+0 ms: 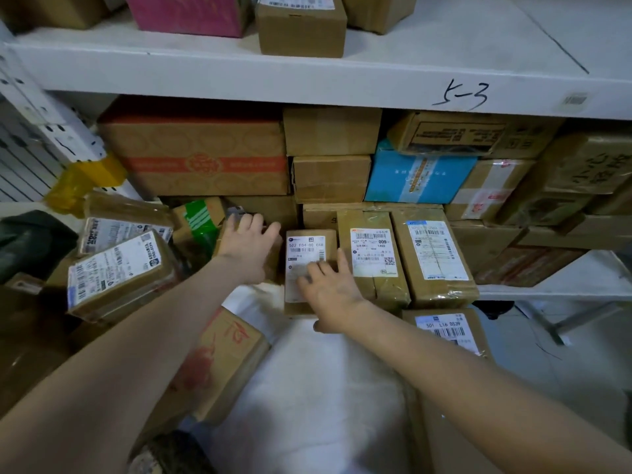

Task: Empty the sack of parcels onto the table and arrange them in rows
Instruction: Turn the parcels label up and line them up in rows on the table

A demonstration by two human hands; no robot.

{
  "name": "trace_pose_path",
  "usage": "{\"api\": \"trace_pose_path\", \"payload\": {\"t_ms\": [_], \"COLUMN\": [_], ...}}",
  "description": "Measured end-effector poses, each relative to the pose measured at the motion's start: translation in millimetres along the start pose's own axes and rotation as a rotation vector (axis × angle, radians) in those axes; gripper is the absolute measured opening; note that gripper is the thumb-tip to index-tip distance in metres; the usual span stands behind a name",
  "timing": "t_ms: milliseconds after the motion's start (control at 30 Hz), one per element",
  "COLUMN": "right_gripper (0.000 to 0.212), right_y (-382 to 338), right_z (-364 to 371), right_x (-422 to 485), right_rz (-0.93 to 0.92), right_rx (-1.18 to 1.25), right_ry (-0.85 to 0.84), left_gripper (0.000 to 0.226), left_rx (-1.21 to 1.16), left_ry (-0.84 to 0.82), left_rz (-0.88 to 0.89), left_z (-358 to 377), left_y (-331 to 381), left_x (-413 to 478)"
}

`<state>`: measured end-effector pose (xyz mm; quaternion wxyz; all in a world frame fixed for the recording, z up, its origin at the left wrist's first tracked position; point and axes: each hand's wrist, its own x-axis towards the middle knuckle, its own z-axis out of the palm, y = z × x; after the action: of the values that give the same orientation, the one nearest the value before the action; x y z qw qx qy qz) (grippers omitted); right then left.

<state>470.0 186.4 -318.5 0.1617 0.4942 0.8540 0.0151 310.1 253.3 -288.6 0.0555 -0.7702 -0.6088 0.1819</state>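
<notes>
Parcel [309, 265] lies under right hand [330, 289], fingers flat and open on its label, long axis pointing to the shelf's back; left hand [248, 244] rests open just beside.

A white worktop [318, 388] carries brown cardboard parcels: three with white printed labels lie side by side, a small one [309, 268], a taller one [372, 254] and a wide taped one [432, 254]. Behind them stacked cartons fill the back, among them a blue box [419, 179]. Above, a white shelf board [307, 77], hand-marked "5-3", holds a pink box [188, 12] and a plain brown carton [301, 29].
</notes>
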Motion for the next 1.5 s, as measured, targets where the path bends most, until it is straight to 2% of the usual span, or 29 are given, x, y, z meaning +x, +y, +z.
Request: {"api": "trace_pose_path", "payload": {"t_ms": [100,333,467,533,600,633,667,700,767,800,867,967,1100,1167,1233,1267,1333,1400,1433,1500], "right_gripper": [0.075,0.052,0.038,0.035,0.033,0.031,0.031,0.035,0.047,0.055,0.063,0.07,0.057,0.052,0.064,0.065,0.046,0.04,0.04,0.045], "right_y": [-7,-3,-6,-8,-10,-11,-10,-11,-13,-12,-11,-14,-18,-15,-13,-12,-16,-21,-24,-29], "right_z": [1,-11,-6,-8,-17,-23,-31,-44,-63,-71,-79,-81,-78,-77,-77,-75,-77,-70,-69,-69], "right_x": [6,21,22,19,13,9,6,1,-6,-12,-21,-30,-40,-48,-54,-56,-65,-67,-68,-65], "right_rz": [0.055,0.117,0.142,0.155,0.233,0.318,0.434,0.56,0.704,0.704,0.678,0.694,0.676,0.675,0.667,0.669,0.631,0.547,0.496,0.446], "right_rx": [0.018,0.062,0.028,0.098,0.37,0.605,0.92,1.303,1.998,2.186,2.355,2.459,2.359,2.288,2.222,2.209,2.209,2.225,2.219,2.212], "right_ry": [-0.045,0.001,0.023,0.035,0.148,0.241,0.303,0.294,0.066,-0.061,-0.225,-0.221,0.005,0.067,0.101,0.094,0.036,-0.041,-0.059,-0.061], "left_gripper": [0.086,0.089,0.09,0.092,0.096,0.098,0.099,0.098,0.094,0.093,0.094,0.092,0.091,0.081,0.077,0.078,0.081,0.059,0.049,0.036], "left_rx": [-0.131,-0.249,-0.35,-0.35,-0.359,-0.365,-0.362,-0.349,-0.323,-0.315,-0.29,-0.265,-0.329,-0.559,-0.973,-1.206,-1.616,-1.879,-1.964,-2.1], "left_ry": [0.109,0.289,0.405,0.471,0.526,0.551,0.588,0.63,0.719,0.754,0.791,0.827,0.73,0.713,0.634,0.509,0.13,-0.282,-0.389,-0.409], "left_rz": [-0.145,-0.282,-0.276,-0.267,-0.254,-0.235,-0.202,-0.155,-0.03,0.029,0.108,0.189,0.266,0.185,-0.026,-0.143,-0.296,-0.321,-0.331,-0.364], "left_z": [-7,-12,-8,-5,-3,-2,-1,0,2,2,3,7,15,9,0,-8,-20,-24,-23,-20], "left_y": [-3,1,5,4,2,2,1,2,3,5,9,11,-1,-5,-11,-14,-20,-22,-22,-23], "left_x": [-20,-57,-74,-82,-88,-91,-95,-98,-107,-112,-121,-133,-146,-155,-159,-160,-160,-167,-169,-169]}}
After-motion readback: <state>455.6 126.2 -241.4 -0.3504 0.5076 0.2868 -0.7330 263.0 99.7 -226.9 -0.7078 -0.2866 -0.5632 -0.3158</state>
